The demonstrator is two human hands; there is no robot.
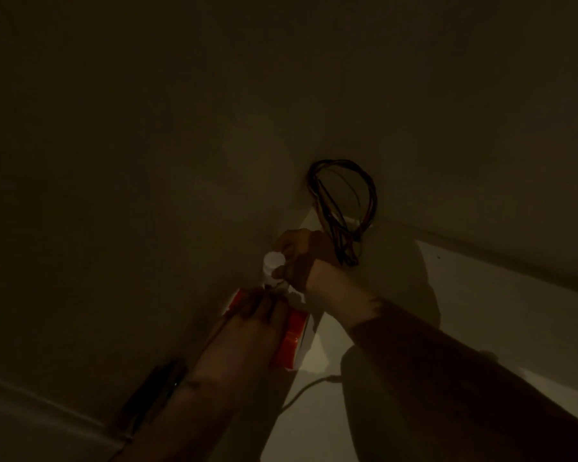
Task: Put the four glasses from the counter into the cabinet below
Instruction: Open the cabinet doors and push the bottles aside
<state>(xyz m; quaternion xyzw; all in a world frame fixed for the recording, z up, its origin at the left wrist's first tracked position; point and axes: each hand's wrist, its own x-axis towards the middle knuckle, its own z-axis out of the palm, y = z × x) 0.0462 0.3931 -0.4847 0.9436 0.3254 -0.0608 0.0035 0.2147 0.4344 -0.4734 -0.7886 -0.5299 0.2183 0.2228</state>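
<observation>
The scene is very dim, and no glasses, counter or cabinet can be made out, so where the task's things are cannot be told. What shows instead is an orange and white carton (292, 341), boxy with flat glossy faces, standing at centre against a plain matte wall (147, 145). The left hand (261, 311) lies over its top, fingers curled down around the upper edge, gripping it. The right hand (301, 258), reaching in from the right out of a dark sleeve (447, 371), has thumb and fingers pinched around a small round white cap (274, 260) at the carton's top. Just beyond the right hand, a loop of thin dark wires (344, 208) hangs out of the wall, with a few lighter strands among them. To the right lies a pale, smooth surface (514, 311) lit from one side. A thin cord (306, 390) curves across the near part of it.
</observation>
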